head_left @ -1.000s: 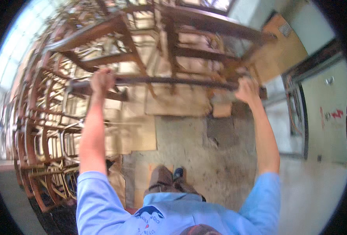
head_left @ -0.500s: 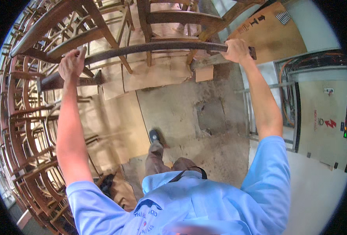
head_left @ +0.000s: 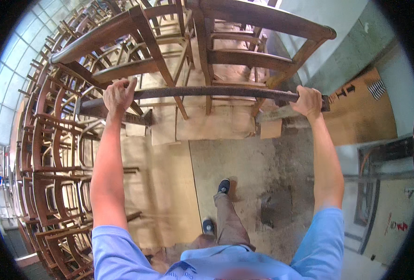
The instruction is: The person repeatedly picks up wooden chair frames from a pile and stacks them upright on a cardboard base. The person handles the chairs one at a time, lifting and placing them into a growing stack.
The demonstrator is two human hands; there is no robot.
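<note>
Wooden chair (head_left: 244, 56): we are gripping its long rail (head_left: 207, 91), lying sideways, left hand (head_left: 119, 94) and right hand (head_left: 307, 101) clenched at its ends.

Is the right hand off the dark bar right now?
No, the right hand is closed around the dark bar near its end, as the left hand grips it too.

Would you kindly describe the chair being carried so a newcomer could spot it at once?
Start at the wall of stacked wooden chairs on the left. In front of it, one dark wooden chair is raised overhead. Unlike the stacked ones, both hands, left and right, grip its lowest rail.
</note>
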